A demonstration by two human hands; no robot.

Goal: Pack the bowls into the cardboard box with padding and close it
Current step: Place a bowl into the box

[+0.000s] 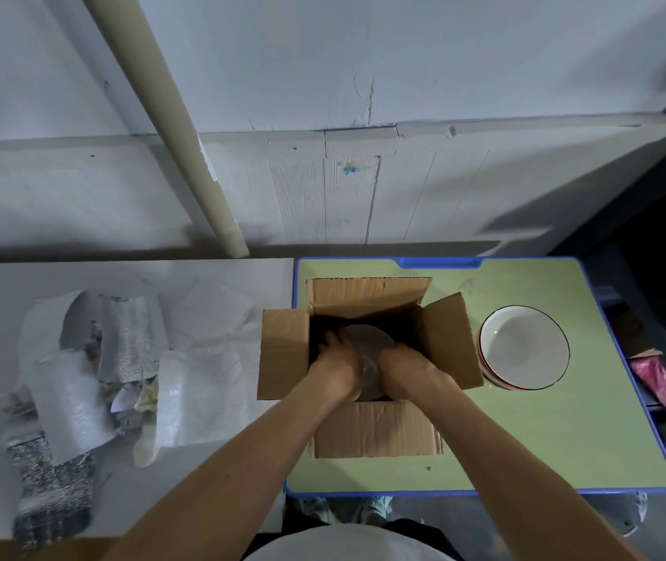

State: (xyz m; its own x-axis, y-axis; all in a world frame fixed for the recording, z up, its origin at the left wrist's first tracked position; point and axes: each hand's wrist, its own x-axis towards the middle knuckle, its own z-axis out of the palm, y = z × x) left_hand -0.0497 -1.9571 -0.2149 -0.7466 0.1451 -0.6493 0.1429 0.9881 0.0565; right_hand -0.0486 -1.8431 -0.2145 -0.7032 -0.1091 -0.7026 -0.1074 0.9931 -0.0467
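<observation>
We see the green worktop carrying the open box, a stack of bowls just right of it. Both forearms slant down into the box, where the left hand and right hand clasp a round bowl by its sides.

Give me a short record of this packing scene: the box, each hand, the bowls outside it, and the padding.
box: cardboard box, open, flaps spread, on the green table
left hand: inside the box, on the left side of a round grey item; grip unclear
right hand: inside the box, on the item's right side; grip unclear
bowls outside: stack of bowls on the table, right of the box
padding: pile of foil and bubble wrap, left of the box, off the table
</observation>
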